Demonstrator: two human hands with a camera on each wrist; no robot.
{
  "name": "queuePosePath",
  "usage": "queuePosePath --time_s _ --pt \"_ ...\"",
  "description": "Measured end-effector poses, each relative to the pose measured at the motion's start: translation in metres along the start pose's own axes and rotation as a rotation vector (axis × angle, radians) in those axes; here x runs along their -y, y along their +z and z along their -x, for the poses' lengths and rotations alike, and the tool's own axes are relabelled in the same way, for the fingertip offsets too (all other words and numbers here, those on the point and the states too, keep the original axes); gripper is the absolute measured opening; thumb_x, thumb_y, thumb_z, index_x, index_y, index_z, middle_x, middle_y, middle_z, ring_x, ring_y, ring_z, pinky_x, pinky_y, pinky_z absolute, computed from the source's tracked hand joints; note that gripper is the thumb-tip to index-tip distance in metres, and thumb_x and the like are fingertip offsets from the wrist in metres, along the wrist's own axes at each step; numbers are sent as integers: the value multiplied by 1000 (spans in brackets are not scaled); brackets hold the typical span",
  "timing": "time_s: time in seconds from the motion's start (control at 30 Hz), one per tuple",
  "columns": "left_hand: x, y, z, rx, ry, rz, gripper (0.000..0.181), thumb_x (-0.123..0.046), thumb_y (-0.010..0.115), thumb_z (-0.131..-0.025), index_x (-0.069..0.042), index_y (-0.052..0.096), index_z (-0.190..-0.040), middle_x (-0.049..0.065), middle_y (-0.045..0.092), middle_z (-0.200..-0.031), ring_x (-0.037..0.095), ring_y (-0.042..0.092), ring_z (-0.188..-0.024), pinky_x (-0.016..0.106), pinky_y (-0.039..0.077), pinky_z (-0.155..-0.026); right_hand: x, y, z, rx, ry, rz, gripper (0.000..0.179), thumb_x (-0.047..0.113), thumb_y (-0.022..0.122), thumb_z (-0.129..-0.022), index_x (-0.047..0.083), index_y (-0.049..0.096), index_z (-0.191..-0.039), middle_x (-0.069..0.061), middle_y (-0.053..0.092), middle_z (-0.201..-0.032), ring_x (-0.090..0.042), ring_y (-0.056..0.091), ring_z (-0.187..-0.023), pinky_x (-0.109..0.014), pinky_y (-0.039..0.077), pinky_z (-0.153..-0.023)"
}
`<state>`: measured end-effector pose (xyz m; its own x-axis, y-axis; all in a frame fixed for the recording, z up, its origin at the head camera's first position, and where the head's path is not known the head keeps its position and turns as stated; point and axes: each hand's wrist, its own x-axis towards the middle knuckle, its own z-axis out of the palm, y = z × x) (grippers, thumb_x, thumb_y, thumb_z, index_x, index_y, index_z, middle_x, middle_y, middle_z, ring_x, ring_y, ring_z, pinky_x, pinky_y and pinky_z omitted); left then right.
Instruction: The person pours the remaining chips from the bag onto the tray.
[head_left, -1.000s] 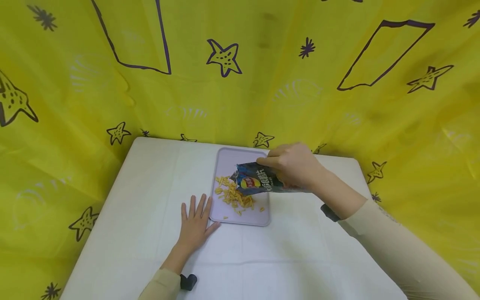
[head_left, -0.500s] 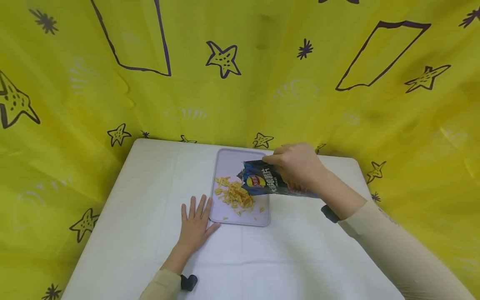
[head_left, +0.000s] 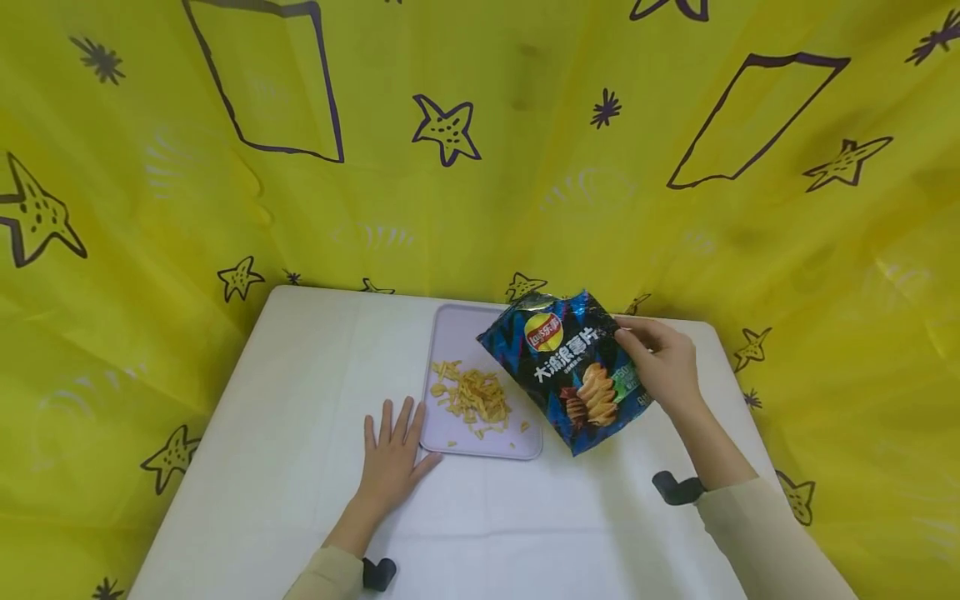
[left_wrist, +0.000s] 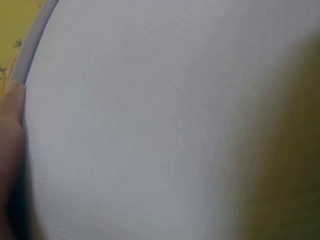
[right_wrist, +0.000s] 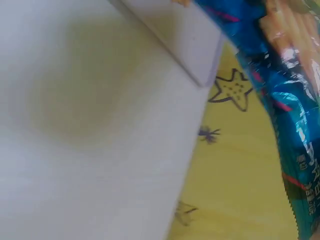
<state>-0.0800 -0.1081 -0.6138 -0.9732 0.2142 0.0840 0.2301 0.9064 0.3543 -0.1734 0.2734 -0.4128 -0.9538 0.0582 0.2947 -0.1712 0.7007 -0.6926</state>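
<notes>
In the head view my right hand (head_left: 663, 362) pinches the right edge of a dark blue potato chip bag (head_left: 570, 367), thumb in front. The bag hangs tilted over the right side of a pale lilac tray (head_left: 450, 325), its printed front facing me. A heap of broken yellow chips (head_left: 480, 396) lies mid-tray, with a few crumbs apart from it. Flat on the table, my left hand (head_left: 392, 458) spreads its fingers and touches the tray's lower left corner. The right wrist view catches the shiny bag (right_wrist: 295, 110) up close; the fingers are mostly out of it.
A white table (head_left: 300, 400) with rounded corners bears the tray near its far edge. Behind and beside it hangs a yellow curtain (head_left: 360, 192) printed with starfish. Each wrist wears a black strap piece (head_left: 677, 488).
My right hand has drawn back to the right and turned the bag from lying sideways over the chips to face me. The left hand stays by the tray.
</notes>
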Motion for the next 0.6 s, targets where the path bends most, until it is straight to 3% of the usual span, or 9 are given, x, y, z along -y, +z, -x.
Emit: queuePosePath --time_s 0.17,0.33,0.43,0.6 --pt "0 1 1 -6 2 6 88 -57 57 -94 -11 21 -160 15 16 -166 45 0 -152 67 -6 -117 -34 8 19 -77 347 -166 38 39 63 -97 15 70 -126 2 71 -105 -4 61 -92 -10 49 -77" --pt "0 2 2 -44 12 9 87 -56 59 -93 -10 24 -159 16 20 -165 47 5 -151 68 -3 -116 -64 21 31 -160 612 -303 41 43 63 -96 22 68 -130 2 69 -113 -11 62 -98 -12 51 -79" --pt "0 3 2 -52 17 -9 87 -57 58 -94 -10 24 -159 16 22 -165 47 7 -151 69 -1 -116 -80 28 37 -185 720 -330 43 46 62 -95 25 65 -133 0 65 -125 -10 59 -105 -17 52 -89" --pt "-1 1 3 -34 12 -17 87 -57 56 -94 -11 23 -159 15 20 -165 46 5 -151 69 -1 -116 -104 37 46 -205 801 -328 46 48 59 -97 25 62 -136 -5 62 -132 -13 58 -112 -24 50 -97"
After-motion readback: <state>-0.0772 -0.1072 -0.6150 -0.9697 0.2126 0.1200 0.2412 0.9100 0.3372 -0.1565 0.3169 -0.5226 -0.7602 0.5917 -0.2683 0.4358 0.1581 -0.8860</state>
